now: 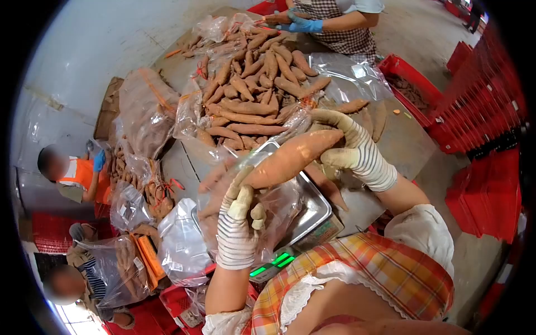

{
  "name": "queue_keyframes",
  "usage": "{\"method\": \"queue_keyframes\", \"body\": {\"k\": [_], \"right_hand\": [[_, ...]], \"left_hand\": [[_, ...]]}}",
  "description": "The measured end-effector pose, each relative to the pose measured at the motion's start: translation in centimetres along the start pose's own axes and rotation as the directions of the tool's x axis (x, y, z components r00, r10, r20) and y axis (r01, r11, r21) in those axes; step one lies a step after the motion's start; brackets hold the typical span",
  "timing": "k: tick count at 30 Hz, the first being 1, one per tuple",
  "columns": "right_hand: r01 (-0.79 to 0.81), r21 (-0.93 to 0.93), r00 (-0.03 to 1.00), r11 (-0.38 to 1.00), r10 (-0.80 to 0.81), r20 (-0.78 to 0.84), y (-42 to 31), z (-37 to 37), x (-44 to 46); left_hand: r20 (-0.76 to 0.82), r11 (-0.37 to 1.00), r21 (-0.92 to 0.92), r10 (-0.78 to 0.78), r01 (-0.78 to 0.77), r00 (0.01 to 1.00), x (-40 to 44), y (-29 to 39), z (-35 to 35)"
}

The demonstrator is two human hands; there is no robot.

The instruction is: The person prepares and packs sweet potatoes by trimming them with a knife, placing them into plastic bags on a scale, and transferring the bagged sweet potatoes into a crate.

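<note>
A large sweet potato (pixel 293 159) is held up between my two gloved hands, above a metal-topped scale (pixel 315 209). My left hand (pixel 239 223), in a striped white work glove, grips its lower left end. Around its upper right end close the fingers of my right hand (pixel 357 148), gloved the same way. Under my hands a clear plastic bag (pixel 279 215) lies on the scale pan, with sweet potatoes partly seen in and around it. Green digits light up the scale's display (pixel 272 264), but I cannot read them.
A big heap of sweet potatoes (pixel 251 84) covers the table beyond the scale. Plastic bags (pixel 184 240) lie to the left. Red crates (pixel 480 192) stand at the right. Across the table a person in blue gloves (pixel 304 23) works; two more people are at the left.
</note>
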State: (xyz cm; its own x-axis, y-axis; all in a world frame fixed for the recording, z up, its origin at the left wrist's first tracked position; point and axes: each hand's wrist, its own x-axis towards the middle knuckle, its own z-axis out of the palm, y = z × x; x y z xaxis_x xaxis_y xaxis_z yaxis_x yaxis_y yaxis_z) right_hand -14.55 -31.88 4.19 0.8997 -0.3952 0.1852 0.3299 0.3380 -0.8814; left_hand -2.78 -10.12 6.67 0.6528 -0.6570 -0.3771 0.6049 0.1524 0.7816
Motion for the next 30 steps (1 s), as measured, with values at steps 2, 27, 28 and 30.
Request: {"method": "queue_keyframes", "body": {"k": [2,27,28,30], "right_hand": [[-0.025,0.083,0.999,0.996,0.028,-0.04,0.8,0.1,-0.6],[-0.012,-0.291,0.941,0.957,0.11,0.321,3.8,6.5,2.0],[0.049,-0.36,0.914,0.932,0.103,0.392,5.4,7.9,2.2],[0.083,-0.428,0.83,0.9,0.175,0.529,6.5,10.5,2.2]], "left_hand": [[0.056,0.997,0.054,0.058,-0.061,0.997,-0.4,-0.3,-0.1],[0.033,0.738,0.064,0.672,-0.672,0.74,-10.0,7.4,-2.2],[0.076,0.79,-0.023,0.613,-0.613,0.787,-10.8,8.0,-2.2],[0.091,0.773,-0.002,0.632,-0.635,0.769,-12.0,8.8,-3.4]]}}
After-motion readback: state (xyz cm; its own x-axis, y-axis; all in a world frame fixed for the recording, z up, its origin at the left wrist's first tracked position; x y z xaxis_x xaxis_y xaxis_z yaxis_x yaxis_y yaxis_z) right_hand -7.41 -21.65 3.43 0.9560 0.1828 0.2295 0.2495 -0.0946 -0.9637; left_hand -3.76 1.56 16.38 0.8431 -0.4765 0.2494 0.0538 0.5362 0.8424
